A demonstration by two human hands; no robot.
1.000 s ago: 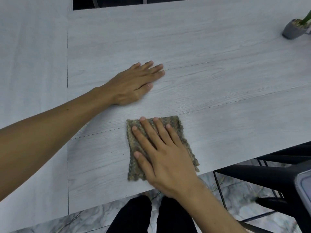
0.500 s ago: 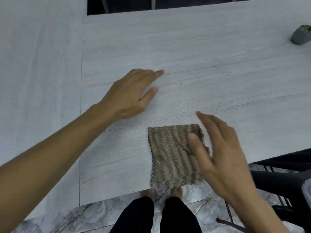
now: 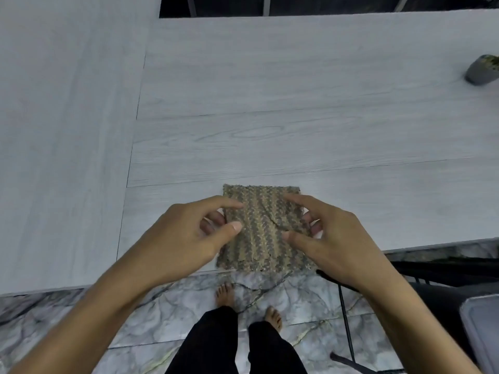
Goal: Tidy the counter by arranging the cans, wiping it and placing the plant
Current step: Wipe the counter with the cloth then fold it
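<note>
A folded brown-and-grey knitted cloth [image 3: 263,228] lies at the near edge of the pale wood-grain counter [image 3: 270,103], its near end hanging slightly over the edge. My left hand [image 3: 186,236] pinches the cloth's left side between thumb and fingers. My right hand [image 3: 324,233] pinches its right side the same way. A small plant in a grey pot [image 3: 482,69] stands at the counter's far right, cut off by the frame edge. No cans are in view.
A black metal chair [image 3: 432,271] stands to the right of me, below the counter edge. A grey tray-like corner [image 3: 483,327] shows at the lower right. Marble floor tiles [image 3: 151,319] and my bare feet lie below the counter's near edge.
My left hand left the counter top and came to the cloth's left side. My right hand, lifted off half a second ago, now holds the right side. The view shifted toward the near edge.
</note>
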